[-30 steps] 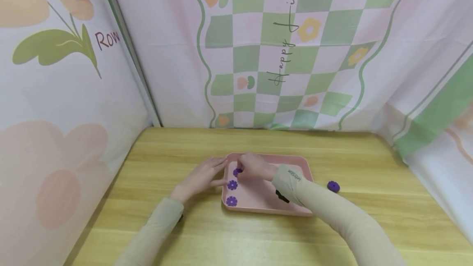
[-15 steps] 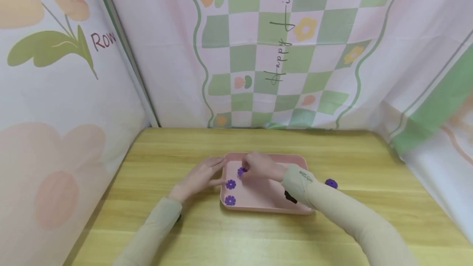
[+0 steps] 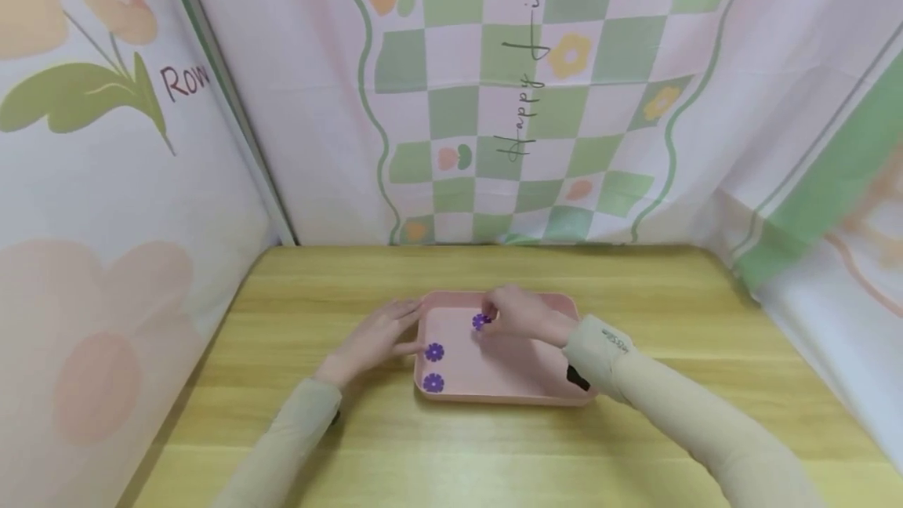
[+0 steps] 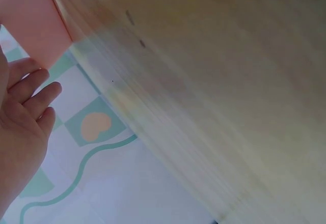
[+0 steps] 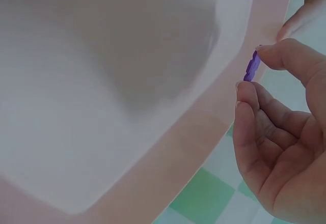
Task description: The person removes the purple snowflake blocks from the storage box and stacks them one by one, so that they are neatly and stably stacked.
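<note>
My right hand (image 3: 522, 316) pinches a purple notched plastic disc (image 3: 481, 322) between thumb and fingers over the back half of the pink tray (image 3: 508, 400). In the right wrist view that disc (image 5: 251, 66) is seen nearly edge-on. Its height above the tray floor is hard to tell. Two more such discs lie inside along the left wall, one at mid-side (image 3: 434, 352) and the other near the front corner (image 3: 433, 382). My left hand (image 3: 371, 339) rests against the tray's left rim, fingers extended and holding nothing; the left wrist view shows its fingers (image 4: 43, 99) beside the pink wall.
The tray stands on a wood-grain table (image 3: 353, 445). A patterned curtain (image 3: 466, 210) hangs along the back edge, with a printed cloth (image 3: 113, 202) at the left and more fabric (image 3: 832, 194) at the right.
My right hand has carried the pinched disc rightward, away from the tray's back left corner. A loose disc seen right of the tray before is now out of sight near the right arm. Left hand stays put.
</note>
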